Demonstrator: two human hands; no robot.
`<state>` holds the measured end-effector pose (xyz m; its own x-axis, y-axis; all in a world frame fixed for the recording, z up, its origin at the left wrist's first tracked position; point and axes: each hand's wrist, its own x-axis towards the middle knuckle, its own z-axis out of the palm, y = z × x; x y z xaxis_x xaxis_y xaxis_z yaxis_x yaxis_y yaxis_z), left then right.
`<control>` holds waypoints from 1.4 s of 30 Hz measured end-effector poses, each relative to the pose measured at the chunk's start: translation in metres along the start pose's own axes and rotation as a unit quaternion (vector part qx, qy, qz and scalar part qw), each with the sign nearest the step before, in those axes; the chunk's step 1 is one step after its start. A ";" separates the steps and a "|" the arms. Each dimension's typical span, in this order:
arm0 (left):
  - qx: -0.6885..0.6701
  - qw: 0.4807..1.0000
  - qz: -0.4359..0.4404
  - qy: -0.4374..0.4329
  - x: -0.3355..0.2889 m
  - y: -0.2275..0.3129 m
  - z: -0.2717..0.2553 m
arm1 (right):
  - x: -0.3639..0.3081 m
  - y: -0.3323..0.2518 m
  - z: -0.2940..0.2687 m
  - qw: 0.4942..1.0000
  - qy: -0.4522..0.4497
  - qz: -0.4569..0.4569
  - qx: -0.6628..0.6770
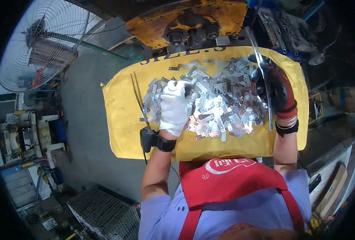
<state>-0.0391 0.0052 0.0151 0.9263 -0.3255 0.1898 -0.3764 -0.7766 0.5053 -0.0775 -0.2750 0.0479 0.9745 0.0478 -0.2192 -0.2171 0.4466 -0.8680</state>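
Observation:
Many small flat metal plates (219,114) with holes lie in a loose pile on a yellow sheet (123,132). My left hand (175,105), in a white glove, is over the left part of the pile. Its fingers are curled inward among the plates, and what they hold, if anything, is hidden. At the pile's right side, my right hand (275,86), in a black and red glove, is closed around a pair of long metal tweezers (269,96). The tweezers' two thin arms point away from me, above the sheet's far right part.
A heavy yellow machine part with large bolts (193,39) stands beyond the sheet. Hand tools lie on a tray (271,30) at the far right. A caged fan (41,42) is at the far left, and a wire basket (103,214) stands on the floor at the near left.

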 end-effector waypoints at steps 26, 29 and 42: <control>0.033 0.997 0.055 0.042 0.058 -0.014 0.004 | 0.000 0.001 0.002 0.999 0.025 0.010 0.022; 0.027 0.997 0.065 0.032 0.056 -0.012 0.005 | 0.001 0.000 0.002 1.000 0.018 0.002 0.001; -0.075 0.995 0.036 0.055 0.042 -0.020 0.014 | 0.008 0.009 0.022 0.998 -0.029 0.046 -0.015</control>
<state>0.0074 -0.0004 0.0014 0.8960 -0.3100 0.3178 -0.4434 -0.6609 0.6054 -0.0701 -0.2507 0.0486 0.9515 0.1390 -0.2744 -0.3075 0.4106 -0.8584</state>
